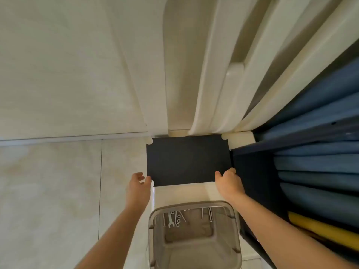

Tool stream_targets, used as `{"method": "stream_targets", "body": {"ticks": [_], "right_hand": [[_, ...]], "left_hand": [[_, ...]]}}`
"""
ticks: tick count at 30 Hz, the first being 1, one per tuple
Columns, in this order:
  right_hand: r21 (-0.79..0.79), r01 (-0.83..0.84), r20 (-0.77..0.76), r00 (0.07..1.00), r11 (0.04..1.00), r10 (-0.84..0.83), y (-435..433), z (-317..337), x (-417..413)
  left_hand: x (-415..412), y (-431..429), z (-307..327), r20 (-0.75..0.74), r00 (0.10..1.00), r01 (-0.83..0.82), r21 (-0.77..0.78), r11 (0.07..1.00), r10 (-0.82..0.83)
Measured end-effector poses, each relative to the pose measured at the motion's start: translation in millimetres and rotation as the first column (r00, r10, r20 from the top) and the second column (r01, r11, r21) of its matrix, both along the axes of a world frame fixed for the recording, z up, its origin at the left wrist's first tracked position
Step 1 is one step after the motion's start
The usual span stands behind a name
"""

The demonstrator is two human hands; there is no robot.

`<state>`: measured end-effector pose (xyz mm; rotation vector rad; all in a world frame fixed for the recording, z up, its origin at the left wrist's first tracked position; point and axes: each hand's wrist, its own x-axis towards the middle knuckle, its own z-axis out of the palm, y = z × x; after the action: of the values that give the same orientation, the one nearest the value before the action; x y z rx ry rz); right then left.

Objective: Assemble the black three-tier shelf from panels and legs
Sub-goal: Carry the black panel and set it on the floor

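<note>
The black panel [188,160] lies flat on a white surface [184,193], its far edge tucked under the curtain [213,94] and its right edge close against a dark cabinet [252,181]. The right hand [229,181] grips the near right corner, thumb on top and fingers curled round the edge. The left hand [138,186] sits at the near left corner with fingers loosely curled; whether it holds the panel cannot be told. If it is lifted with only one firm grip, the panel could twist and knock the cabinet or drag the curtain. If it is drawn back carelessly, it might strike the clear stool [194,239] and scatter the wrench [171,223] and nuts [178,220].
</note>
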<state>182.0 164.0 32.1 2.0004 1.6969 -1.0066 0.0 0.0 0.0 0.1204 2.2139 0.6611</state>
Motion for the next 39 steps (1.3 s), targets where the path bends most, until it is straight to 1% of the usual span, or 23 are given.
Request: {"method": "stream_targets", "body": {"ticks": [3,7,11,14,18,21,24,27,29,31,34,37,39], "right_hand": [[0.026,0.044,-0.006,0.999,0.999,-0.044,-0.1,-12.1,-4.5],[0.05,0.107,0.051,0.993,0.993,-0.109,6.3,-19.5,-6.5],[0.006,0.095,0.095,0.991,0.995,-0.095,17.6,-23.2,-5.7],[0.009,0.114,0.123,0.986,0.993,-0.115,20.3,-24.7,-5.5],[0.022,0.08,0.131,0.988,0.997,-0.082,18.7,-25.4,-5.2],[0.011,0.053,0.081,0.995,0.999,-0.053,16.5,-28.1,-5.7],[-0.02,0.047,-0.032,0.998,0.999,-0.048,14.1,-30.8,-10.2],[-0.063,0.102,-0.134,0.985,0.993,-0.11,11.2,-32.0,-17.7],[-0.081,0.14,-0.174,0.973,0.987,-0.152,7.8,-32.2,-22.0],[-0.083,0.154,-0.195,0.966,0.984,-0.168,4.1,-32.0,-25.5],[-0.139,0.173,-0.214,0.956,0.975,-0.2,-1.2,-31.2,-35.4],[-0.206,0.207,-0.211,0.945,0.956,-0.25,-9.7,-28.0,-48.8],[-0.217,0.164,-0.223,0.951,0.962,-0.213,-18.1,-24.4,-57.9]], "left_hand": [[-2.6,7.3,-16.9,0.077,0.994,-0.09,0.083,0.992,0.084],[-6.0,20.4,-31.7,0.203,0.969,-0.169,0.127,0.977,0.141],[-11.1,27.1,-38.7,0.241,0.956,-0.201,0.131,0.971,0.166],[-17.0,24.4,-41.5,0.27,0.945,-0.228,0.143,0.963,0.183],[-22.8,14.6,-42.6,0.287,0.937,-0.251,0.151,0.956,0.201],[-27.9,2.9,-41.7,0.276,0.941,-0.248,0.159,0.956,0.198],[-33.3,-7.6,-40.0,0.263,0.946,-0.237,0.165,0.957,0.189],[-34.6,-16.3,-39.5,0.251,0.952,-0.22,0.159,0.962,0.176],[-33.3,-21.0,-40.3,0.27,0.947,-0.226,0.171,0.959,0.175],[-31.6,-24.6,-41.7,0.329,0.919,-0.283,0.168,0.945,0.217],[-28.3,-29.5,-41.3,0.431,0.822,-0.462,0.123,0.878,0.372],[-26.9,-40.5,-38.7,0.405,0.794,-0.534,0.109,0.838,0.453],[-30.4,-53.3,-34.3,0.38,0.774,-0.58,0.105,0.808,0.506]]}}
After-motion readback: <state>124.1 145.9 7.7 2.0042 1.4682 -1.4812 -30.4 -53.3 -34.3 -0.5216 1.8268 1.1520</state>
